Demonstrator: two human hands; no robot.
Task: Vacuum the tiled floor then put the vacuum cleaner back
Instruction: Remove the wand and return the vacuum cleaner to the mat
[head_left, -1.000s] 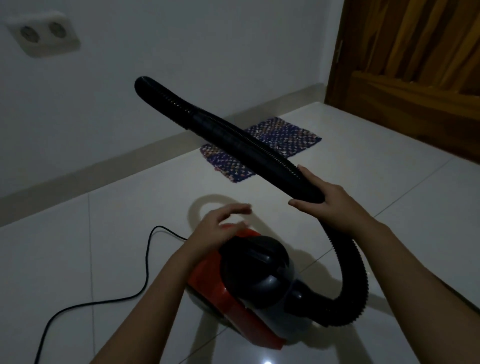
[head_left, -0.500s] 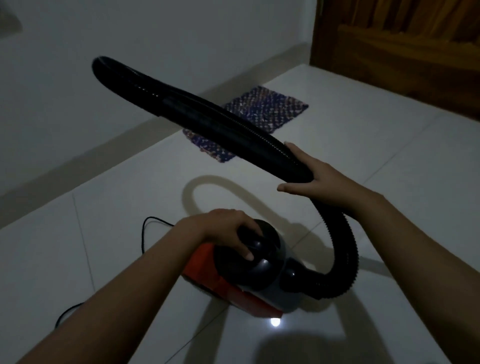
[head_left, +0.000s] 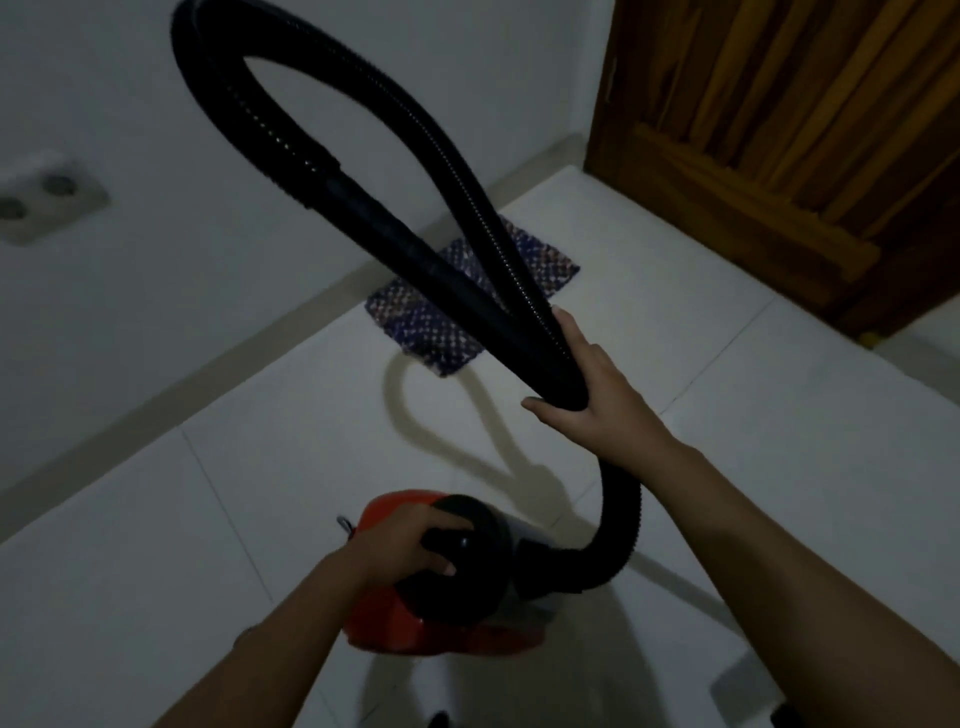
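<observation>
A small red and black vacuum cleaner (head_left: 395, 623) is below me over the white tiled floor (head_left: 260, 493); whether it touches the tiles I cannot tell. My left hand (head_left: 410, 545) grips the black handle on top of its body. A black ribbed hose (head_left: 618, 519) rises from the body's right side, passes through my right hand (head_left: 587, 395), and doubles back in a tall loop that reaches the top edge of the view. My right hand is shut on both strands of the folded hose.
A blue patterned mat (head_left: 467, 306) lies on the floor by the wall. A wooden door (head_left: 779, 156) stands at the right. A double wall socket (head_left: 41, 197) is on the white wall at the left. A beige skirting (head_left: 208, 379) runs along the wall's foot.
My left hand went from hovering above the vacuum body to gripping its top handle. The hose, straight before, is now folded into a tall loop held in my right hand. The power cord is out of view.
</observation>
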